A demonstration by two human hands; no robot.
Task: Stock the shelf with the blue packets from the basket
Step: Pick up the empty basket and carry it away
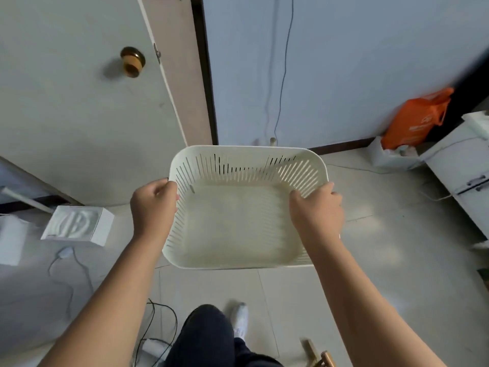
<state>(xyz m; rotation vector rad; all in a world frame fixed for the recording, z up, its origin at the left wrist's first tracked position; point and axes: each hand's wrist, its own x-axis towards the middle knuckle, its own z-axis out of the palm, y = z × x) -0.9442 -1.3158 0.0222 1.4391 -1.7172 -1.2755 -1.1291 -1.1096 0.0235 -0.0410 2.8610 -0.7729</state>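
A white slotted plastic basket (238, 223) hangs in the air at the centre of the head view, above the tiled floor. Nothing lies inside it; its bottom is bare. My left hand (153, 207) grips the basket's left rim, fingers curled over the edge. My right hand (317, 207) grips the right rim the same way. No blue packets and no shelf appear in view.
A door with a brass knob (132, 61) stands at the upper left. An orange bag (418, 117) leans by white boxes at the right wall. A white box (79, 223) and cables lie on the floor at left. My leg and shoe (239, 317) are below.
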